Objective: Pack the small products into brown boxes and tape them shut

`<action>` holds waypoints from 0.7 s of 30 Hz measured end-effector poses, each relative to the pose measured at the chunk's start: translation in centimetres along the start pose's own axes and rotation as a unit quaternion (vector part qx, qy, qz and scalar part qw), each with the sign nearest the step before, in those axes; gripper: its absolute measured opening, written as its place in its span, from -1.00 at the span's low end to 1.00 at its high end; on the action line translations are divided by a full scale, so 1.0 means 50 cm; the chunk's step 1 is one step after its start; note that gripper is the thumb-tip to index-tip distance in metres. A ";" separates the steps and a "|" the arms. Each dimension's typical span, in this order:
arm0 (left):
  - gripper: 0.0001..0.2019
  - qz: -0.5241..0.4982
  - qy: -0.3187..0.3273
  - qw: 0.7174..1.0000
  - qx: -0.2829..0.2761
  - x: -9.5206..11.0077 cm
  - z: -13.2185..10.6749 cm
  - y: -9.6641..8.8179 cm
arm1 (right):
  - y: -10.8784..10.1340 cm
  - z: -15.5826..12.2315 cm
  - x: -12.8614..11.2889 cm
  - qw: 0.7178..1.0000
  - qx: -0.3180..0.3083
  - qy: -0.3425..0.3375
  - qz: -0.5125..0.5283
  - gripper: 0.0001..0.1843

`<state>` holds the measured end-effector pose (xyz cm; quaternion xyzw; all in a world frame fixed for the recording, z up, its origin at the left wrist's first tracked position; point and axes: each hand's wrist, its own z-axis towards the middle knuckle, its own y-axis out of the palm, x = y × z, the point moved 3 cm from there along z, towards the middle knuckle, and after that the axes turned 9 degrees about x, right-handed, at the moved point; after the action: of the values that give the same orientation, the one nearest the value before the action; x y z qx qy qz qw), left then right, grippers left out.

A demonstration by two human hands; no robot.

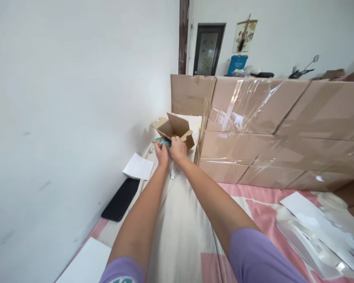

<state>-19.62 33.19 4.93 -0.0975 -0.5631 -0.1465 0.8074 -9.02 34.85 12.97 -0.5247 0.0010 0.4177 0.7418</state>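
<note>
A small open cardboard box (191, 141) stands with its flaps raised, on the cloth-covered surface near the wall. At its near side, my left hand (162, 155) is closed around a flat blue-and-tan patterned item (161, 140), whose exact kind I cannot make out. My right hand (178, 148) is right beside it, its fingers curled over the box's near edge and its thumb side close to the patterned item. Both arms reach straight forward. The inside of the box is mostly hidden by its flaps and my hands.
Large taped cartons (238, 114) form a stack to the right. Along the left wall lie folded white paper (139, 166), a black phone (120, 199) and a white sheet (84, 262). Clear plastic packaging and paper (315, 232) rest on the pink-and-white cloth (259, 198) at right.
</note>
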 end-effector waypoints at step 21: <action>-0.41 0.122 0.323 0.874 -0.342 0.197 -0.831 -0.493 | -0.504 -0.750 0.110 0.969 0.120 -0.046 0.213 -0.76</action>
<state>11.62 -4.58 -0.41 -0.3831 -0.1695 -0.2532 0.8720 26.58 6.51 13.28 -0.3997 0.1287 0.5863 0.6928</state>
